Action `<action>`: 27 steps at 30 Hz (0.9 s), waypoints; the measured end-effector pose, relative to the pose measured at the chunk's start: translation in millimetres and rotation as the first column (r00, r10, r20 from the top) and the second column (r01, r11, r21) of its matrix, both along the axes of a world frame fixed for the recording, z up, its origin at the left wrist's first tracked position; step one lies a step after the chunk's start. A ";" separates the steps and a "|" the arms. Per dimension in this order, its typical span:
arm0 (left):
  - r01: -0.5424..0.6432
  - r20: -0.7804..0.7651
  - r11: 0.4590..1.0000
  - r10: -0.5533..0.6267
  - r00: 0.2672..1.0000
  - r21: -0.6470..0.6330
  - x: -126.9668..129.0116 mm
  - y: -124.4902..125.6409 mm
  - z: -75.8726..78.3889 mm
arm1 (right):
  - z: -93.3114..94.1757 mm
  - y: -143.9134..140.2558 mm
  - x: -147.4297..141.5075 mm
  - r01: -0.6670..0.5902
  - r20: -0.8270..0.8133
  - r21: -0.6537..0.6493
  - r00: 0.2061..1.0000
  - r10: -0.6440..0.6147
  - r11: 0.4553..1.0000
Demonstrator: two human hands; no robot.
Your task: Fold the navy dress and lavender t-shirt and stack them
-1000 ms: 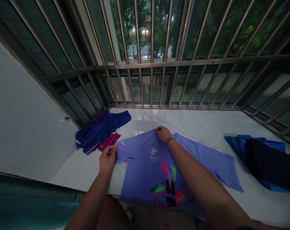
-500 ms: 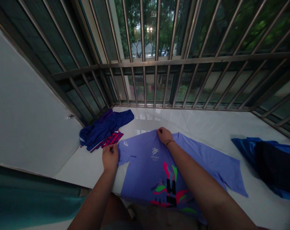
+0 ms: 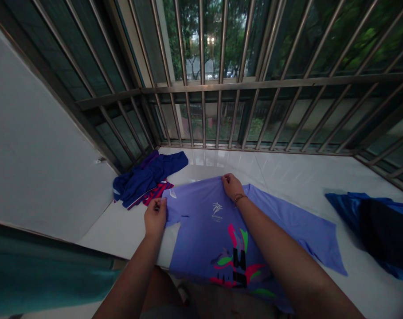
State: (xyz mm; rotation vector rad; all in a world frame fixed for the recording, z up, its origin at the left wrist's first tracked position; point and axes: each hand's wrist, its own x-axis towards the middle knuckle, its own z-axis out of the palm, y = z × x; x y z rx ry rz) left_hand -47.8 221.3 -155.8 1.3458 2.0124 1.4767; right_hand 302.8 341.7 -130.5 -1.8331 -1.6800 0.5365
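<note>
As both hands pinch it taut, the shirt (image 3: 217, 230) lies flat on the ledge (image 3: 287, 173) | left hand (image 3: 155, 217) grasps sleeve edge | right hand (image 3: 232, 185) grips collar | clothes (image 3: 148, 177) beyond left.

Dim dusk light coming through the barred window (image 3: 221, 79), soft glare on the white ledge (image 3: 287, 173), corners dark, bars bowing at edges

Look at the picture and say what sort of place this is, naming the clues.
Probably a barred bay window or enclosed balcony in a home: metal bars with trees beyond, a white tiled ledge, and clothes on it, such as the purple T-shirt.
</note>
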 end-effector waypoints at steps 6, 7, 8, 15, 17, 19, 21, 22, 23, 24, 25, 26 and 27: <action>-0.036 0.181 0.996 0.020 0.983 0.083 0.7 2.3 -3.2 | 9.6 -1.3 0.3 -0.042 0.009 0.022 0.999 0.042 0.999; -0.037 0.171 0.996 0.022 0.985 0.081 0.3 2.8 -3.0 | 10.3 -1.5 -0.4 -0.052 0.019 0.018 0.999 0.051 0.998; -0.043 0.140 0.997 0.033 0.990 0.068 -0.3 3.2 -2.6 | 10.4 -1.7 -1.4 -0.061 0.031 0.012 0.998 0.060 0.998; 0.002 -0.263 0.999 -0.010 0.965 -0.033 -7.9 10.6 -6.0 | 11.1 -10.8 -9.4 -0.154 0.192 -0.059 0.968 0.163 0.986; 0.027 -0.304 0.999 -0.032 0.952 -0.020 -8.9 14.2 -11.1 | 16.9 -19.1 -1.8 -0.180 0.240 -0.045 0.953 0.186 0.983; 0.036 -0.328 0.999 -0.043 0.944 -0.027 -10.0 17.3 -16.7 | 25.0 -32.8 17.1 -0.178 0.289 -0.028 0.941 0.178 0.984; 0.048 -0.347 0.998 -0.059 0.936 -0.040 -12.4 19.5 -20.5 | 33.2 -53.5 48.8 -0.138 0.343 -0.027 0.929 0.139 0.990; 0.052 -0.355 0.998 -0.065 0.933 -0.048 -13.9 20.3 -20.9 | 36.6 -66.6 68.9 -0.103 0.373 -0.033 0.922 0.108 0.994; 0.054 -0.362 0.997 -0.072 0.930 -0.060 -15.2 21.0 -19.7 | 39.1 -81.3 91.1 -0.059 0.403 -0.044 0.912 0.072 0.997; 0.048 -0.371 0.996 -0.072 0.926 -0.076 -15.6 21.6 -17.0 | 40.4 -97.3 114.7 -0.009 0.433 -0.057 0.901 0.032 0.998; 0.029 -0.388 0.996 -0.060 0.920 -0.086 -14.2 22.2 -12.6 | 40.3 -114.1 138.8 0.048 0.460 -0.069 0.888 -0.011 0.996; 0.011 -0.415 0.997 -0.043 0.909 -0.080 -9.9 22.8 -6.9 | 38.9 -131.3 162.4 0.107 0.489 -0.087 0.871 -0.051 0.990; 0.007 -0.449 0.998 -0.033 0.893 -0.061 -1.8 23.5 -0.2 | 36.2 -148.1 184.7 0.170 0.522 -0.111 0.848 -0.089 0.979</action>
